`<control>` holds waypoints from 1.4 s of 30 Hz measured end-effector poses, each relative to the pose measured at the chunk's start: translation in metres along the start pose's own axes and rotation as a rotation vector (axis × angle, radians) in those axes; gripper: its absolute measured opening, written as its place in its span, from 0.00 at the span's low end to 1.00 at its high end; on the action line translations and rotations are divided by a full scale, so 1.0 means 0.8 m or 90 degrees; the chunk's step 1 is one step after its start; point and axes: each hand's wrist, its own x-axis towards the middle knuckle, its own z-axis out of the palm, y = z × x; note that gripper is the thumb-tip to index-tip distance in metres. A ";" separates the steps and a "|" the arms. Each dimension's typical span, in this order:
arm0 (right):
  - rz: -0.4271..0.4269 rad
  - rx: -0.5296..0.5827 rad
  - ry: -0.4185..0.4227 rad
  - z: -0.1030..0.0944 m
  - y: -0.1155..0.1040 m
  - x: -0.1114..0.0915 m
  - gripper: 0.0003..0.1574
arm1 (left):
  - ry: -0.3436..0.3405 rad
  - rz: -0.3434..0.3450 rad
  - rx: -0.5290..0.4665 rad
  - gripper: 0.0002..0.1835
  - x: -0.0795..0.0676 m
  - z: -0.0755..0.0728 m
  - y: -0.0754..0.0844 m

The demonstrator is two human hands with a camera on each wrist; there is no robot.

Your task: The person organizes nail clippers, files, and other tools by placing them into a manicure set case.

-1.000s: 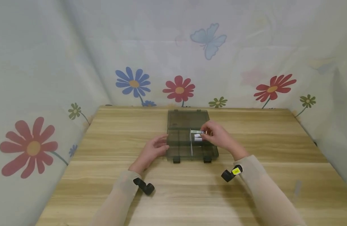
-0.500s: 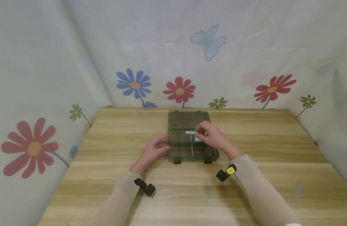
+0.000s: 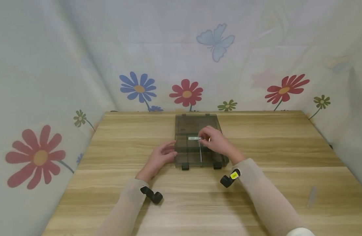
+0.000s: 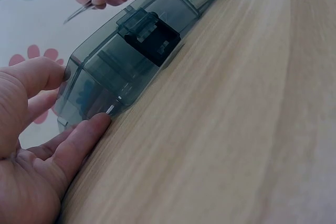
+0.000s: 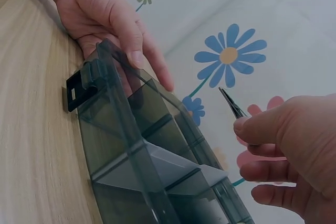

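Observation:
A translucent grey-green compartment box lies on the table, its lid folded back to the far side. My left hand rests against the box's left end, thumb and fingers touching the wall. My right hand pinches a small silver nail clipper by one end, above the box's back middle compartments. From the right wrist view, the clipper points away from the fingertips, over the rim. Pale dividers split the box inside. The right hand hides part of the right-hand compartment in the head view.
Two black latches stick out along the box's front edge. A clear plastic strip lies on the wooden table at the right. A flower-printed curtain stands right behind the table's back edge.
My right hand has moved left with the nail clipper, from above the right compartment toward the middle ones. White cylinders seen earlier beneath it are now covered by the hand. The left hand has stayed put.

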 end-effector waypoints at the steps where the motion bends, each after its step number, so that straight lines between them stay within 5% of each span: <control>1: 0.007 -0.003 -0.004 0.003 0.000 0.001 0.07 | 0.000 0.001 -0.002 0.31 0.000 0.000 -0.001; 10: 0.054 -0.028 -0.031 0.021 0.002 0.008 0.09 | -0.006 -0.008 -0.010 0.30 -0.002 0.004 0.000; 19: 0.058 -0.072 -0.034 0.025 0.000 0.013 0.06 | -0.052 -0.010 -0.013 0.32 -0.009 0.010 0.033; 27: 0.076 -0.034 -0.037 0.024 0.005 0.012 0.11 | -0.018 -0.008 -0.007 0.31 0.001 0.006 0.008; 42: 0.029 -0.016 0.015 0.004 0.000 0.007 0.10 | 0.001 0.003 -0.004 0.30 0.000 0.001 -0.002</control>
